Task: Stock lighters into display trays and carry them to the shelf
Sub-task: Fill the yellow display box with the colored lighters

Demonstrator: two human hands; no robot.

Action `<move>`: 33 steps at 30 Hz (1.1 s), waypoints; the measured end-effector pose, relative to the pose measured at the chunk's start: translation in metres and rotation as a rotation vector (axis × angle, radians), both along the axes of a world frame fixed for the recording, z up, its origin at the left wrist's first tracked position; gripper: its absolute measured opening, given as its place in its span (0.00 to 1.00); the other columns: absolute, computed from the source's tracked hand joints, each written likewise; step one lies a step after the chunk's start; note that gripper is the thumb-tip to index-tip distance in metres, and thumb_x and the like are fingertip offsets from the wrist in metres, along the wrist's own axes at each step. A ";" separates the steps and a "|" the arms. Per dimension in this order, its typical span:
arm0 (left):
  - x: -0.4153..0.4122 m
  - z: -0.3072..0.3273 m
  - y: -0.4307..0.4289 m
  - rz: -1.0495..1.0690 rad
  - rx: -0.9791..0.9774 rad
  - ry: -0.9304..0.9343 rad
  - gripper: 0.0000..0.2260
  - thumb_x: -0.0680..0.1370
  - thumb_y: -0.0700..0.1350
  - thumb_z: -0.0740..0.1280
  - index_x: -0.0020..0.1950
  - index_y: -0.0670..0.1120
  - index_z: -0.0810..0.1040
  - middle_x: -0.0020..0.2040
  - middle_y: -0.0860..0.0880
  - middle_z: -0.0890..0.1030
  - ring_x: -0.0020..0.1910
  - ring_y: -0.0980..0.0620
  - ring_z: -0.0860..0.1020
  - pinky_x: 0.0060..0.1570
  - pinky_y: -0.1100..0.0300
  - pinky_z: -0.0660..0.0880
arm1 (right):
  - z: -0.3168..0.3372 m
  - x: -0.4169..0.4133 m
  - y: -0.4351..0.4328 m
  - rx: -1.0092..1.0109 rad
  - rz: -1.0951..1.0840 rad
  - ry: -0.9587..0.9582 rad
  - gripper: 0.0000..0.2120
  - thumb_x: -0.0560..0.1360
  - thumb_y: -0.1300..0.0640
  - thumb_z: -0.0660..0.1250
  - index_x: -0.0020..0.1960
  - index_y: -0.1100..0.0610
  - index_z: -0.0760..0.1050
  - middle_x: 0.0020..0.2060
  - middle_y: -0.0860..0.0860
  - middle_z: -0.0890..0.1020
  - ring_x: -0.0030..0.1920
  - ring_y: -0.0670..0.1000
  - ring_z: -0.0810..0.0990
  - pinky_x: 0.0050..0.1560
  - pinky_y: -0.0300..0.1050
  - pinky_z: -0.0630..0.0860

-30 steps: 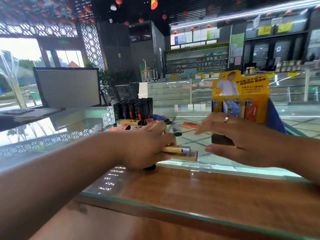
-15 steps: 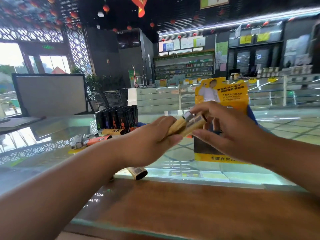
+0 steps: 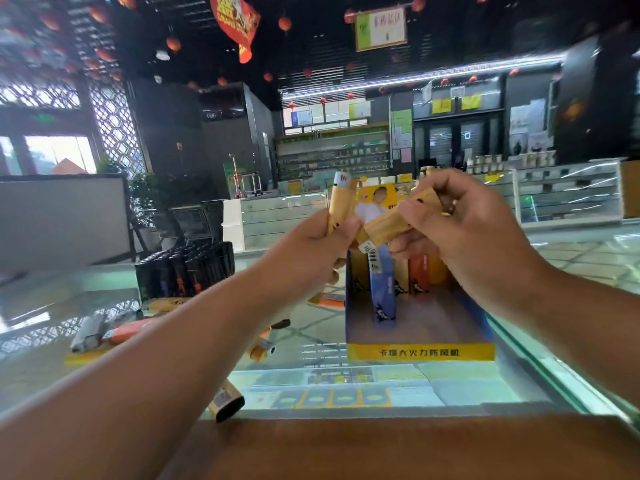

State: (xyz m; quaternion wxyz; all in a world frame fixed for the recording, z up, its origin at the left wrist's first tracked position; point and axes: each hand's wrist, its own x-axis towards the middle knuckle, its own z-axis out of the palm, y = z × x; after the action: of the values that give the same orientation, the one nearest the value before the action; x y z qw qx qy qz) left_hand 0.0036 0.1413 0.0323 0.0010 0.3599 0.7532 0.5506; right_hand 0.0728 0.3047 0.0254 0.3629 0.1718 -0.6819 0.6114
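Lighters: two tan ones held up above the display tray [image 3: 420, 351].
Left hand [image 3: 311, 247]: grip clamped on an upright tan lighter [image 3: 339, 202], metal cap on top.
Right hand [image 3: 464, 226]: grip clamped on a second tan lighter [image 3: 391, 223], lying crosswise.
Display tray: on the glass counter [image 3: 311, 344], a few lighters standing at its back, perhaps five; blur hides the count.
Left of tray: loose lighters [image 3: 128, 332] and a black block of lighters [image 3: 185, 268].
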 end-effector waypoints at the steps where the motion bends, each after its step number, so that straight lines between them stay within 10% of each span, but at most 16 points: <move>1: -0.001 0.001 0.004 -0.018 0.043 -0.040 0.11 0.83 0.50 0.59 0.52 0.46 0.77 0.33 0.56 0.73 0.35 0.54 0.68 0.40 0.56 0.69 | 0.001 0.001 0.000 -0.044 0.014 -0.016 0.04 0.77 0.63 0.65 0.46 0.58 0.71 0.40 0.58 0.83 0.33 0.58 0.82 0.34 0.47 0.81; 7: -0.005 -0.009 0.012 -0.065 0.207 -0.076 0.11 0.83 0.51 0.59 0.45 0.48 0.75 0.33 0.54 0.72 0.30 0.57 0.66 0.34 0.62 0.66 | 0.004 -0.001 0.001 -0.179 0.131 -0.106 0.06 0.76 0.66 0.65 0.45 0.59 0.69 0.41 0.62 0.80 0.32 0.57 0.83 0.34 0.45 0.82; 13: -0.008 -0.016 0.013 -0.075 0.179 0.074 0.20 0.83 0.53 0.57 0.31 0.63 0.75 0.28 0.58 0.64 0.27 0.59 0.63 0.31 0.61 0.63 | 0.006 0.001 0.002 0.328 -0.134 -0.173 0.08 0.73 0.62 0.71 0.44 0.58 0.71 0.33 0.52 0.82 0.29 0.53 0.83 0.29 0.44 0.79; 21: -0.022 -0.030 0.008 0.003 0.136 0.104 0.10 0.79 0.58 0.62 0.47 0.54 0.78 0.37 0.55 0.73 0.33 0.55 0.68 0.41 0.54 0.65 | 0.015 0.003 0.015 0.577 -0.338 -0.195 0.16 0.71 0.40 0.64 0.58 0.41 0.75 0.41 0.43 0.77 0.38 0.43 0.77 0.39 0.36 0.74; 28: -0.025 -0.031 0.002 0.028 0.109 0.016 0.05 0.81 0.44 0.61 0.49 0.47 0.77 0.35 0.50 0.70 0.35 0.51 0.66 0.37 0.55 0.64 | 0.012 -0.005 0.031 0.541 -0.355 -0.203 0.15 0.79 0.57 0.64 0.58 0.38 0.75 0.42 0.45 0.76 0.42 0.51 0.79 0.46 0.51 0.81; 33: -0.026 -0.034 0.004 0.057 0.053 0.023 0.08 0.80 0.38 0.61 0.44 0.47 0.76 0.29 0.52 0.68 0.31 0.51 0.66 0.32 0.59 0.64 | 0.004 -0.014 0.041 0.530 -0.413 -0.181 0.11 0.76 0.57 0.69 0.54 0.44 0.76 0.44 0.50 0.80 0.41 0.46 0.79 0.44 0.37 0.76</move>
State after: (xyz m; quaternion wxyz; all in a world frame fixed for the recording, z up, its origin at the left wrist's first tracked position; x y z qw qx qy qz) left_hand -0.0228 0.1457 -0.0020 -0.0330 0.3447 0.7481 0.5661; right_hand 0.0583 0.3453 0.0293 0.3598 0.0634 -0.8668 0.3393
